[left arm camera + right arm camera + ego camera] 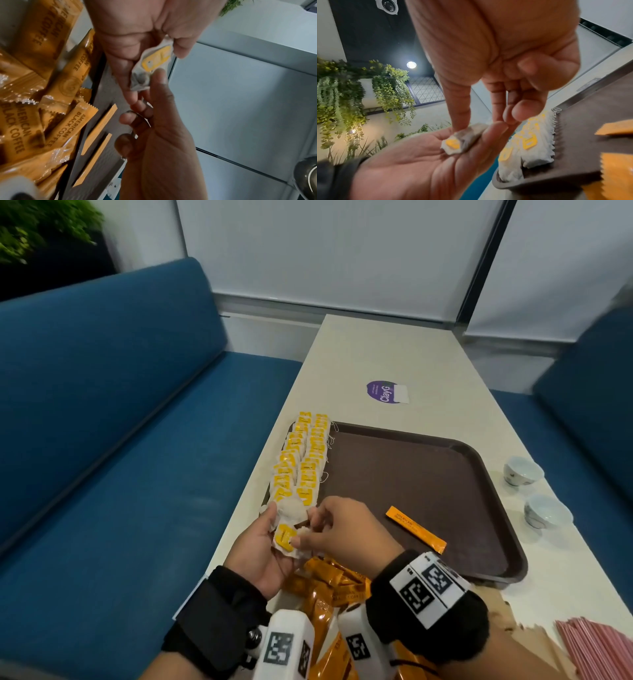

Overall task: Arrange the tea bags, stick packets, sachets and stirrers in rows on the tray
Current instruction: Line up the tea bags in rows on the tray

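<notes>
Two rows of tea bags [305, 460] with yellow tags lie along the left edge of the brown tray [411, 474]; the same rows of tea bags [530, 146] show in the right wrist view. One orange stick packet [416, 529] lies on the tray. Over the tray's near left corner, my left hand [263, 539] is palm up and cradles a small bunch of tea bags [286, 537]. My right hand [313, 530] pinches one tea bag [458, 142] of that bunch between thumb and fingers. In the left wrist view the pinched tea bag [154, 63] sits between both hands.
A pile of orange stick packets [329, 580] lies on the table below my hands. Brown sachets [534, 642] and pink stirrers [599, 648] lie at the front right. Two white cups [522, 470] stand right of the tray. Blue benches [102, 440] flank the table.
</notes>
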Tool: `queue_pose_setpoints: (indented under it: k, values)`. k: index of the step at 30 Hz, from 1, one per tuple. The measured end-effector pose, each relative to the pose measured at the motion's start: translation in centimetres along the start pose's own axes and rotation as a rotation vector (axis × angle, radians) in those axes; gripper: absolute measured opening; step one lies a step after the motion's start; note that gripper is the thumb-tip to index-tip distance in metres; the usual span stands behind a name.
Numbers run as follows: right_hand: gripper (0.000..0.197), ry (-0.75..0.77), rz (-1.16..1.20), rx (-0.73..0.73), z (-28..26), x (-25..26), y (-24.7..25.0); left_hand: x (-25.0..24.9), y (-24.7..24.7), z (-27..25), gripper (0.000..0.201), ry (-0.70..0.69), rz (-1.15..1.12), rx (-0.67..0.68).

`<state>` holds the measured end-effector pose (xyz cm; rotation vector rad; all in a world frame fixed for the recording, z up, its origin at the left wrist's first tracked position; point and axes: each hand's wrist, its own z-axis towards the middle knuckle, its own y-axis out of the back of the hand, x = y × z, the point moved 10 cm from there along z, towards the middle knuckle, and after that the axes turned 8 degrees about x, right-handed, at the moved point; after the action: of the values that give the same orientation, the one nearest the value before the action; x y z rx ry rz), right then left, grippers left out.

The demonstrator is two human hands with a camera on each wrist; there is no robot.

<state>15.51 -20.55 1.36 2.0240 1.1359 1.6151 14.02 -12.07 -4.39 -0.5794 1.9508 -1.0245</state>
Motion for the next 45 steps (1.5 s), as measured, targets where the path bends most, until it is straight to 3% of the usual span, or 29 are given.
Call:
queue_pose_setpoints:
  k: [4, 9, 16, 22, 30, 33, 42, 45]
  values:
    - [0.036, 0.118, -0.132, 0.001, -0.9, 2.2, -0.2, 0.6, 0.3, -0.4, 0.045, 0.026, 0.074, -0.01]
    - [0.045, 0.162, -0.096, 0.152, -0.6, 3.0, -1.8, 0.7, 0.1, -1.0, 0.046, 0.069, 0.119, 0.004]
    - [0.012, 0.189, -0.048, 0.139, 0.3, 2.9, -1.8, -0.4, 0.3, -1.6, 0.048, 0.031, 0.125, 0.02]
    - [0.014, 0.023, 0.136, -0.123, 3.2, -0.6, 3.3, -3.6, 3.9, -1.8, 0.046, -0.088, 0.312, -0.188]
    - [0.024, -0.228, 0.123, 0.175, 7.4, -3.9, -0.4, -5.4, 4.1, -2.5, 0.026, -0.183, 0.548, -0.22]
    - [0.024, -0.272, 0.16, 0.221, 8.2, -4.3, -1.3, -5.3, 4.5, -2.2, 0.024, -0.177, 0.639, -0.232]
    - [0.023, -0.266, 0.171, 0.166, 9.1, -3.5, -0.7, -4.6, 3.8, -1.6, 0.031, -0.189, 0.774, -0.201]
    - [0.026, -0.206, 0.122, 0.023, 8.4, -2.7, 1.2, -4.6, 3.1, -1.4, 0.037, -0.224, 0.832, -0.183]
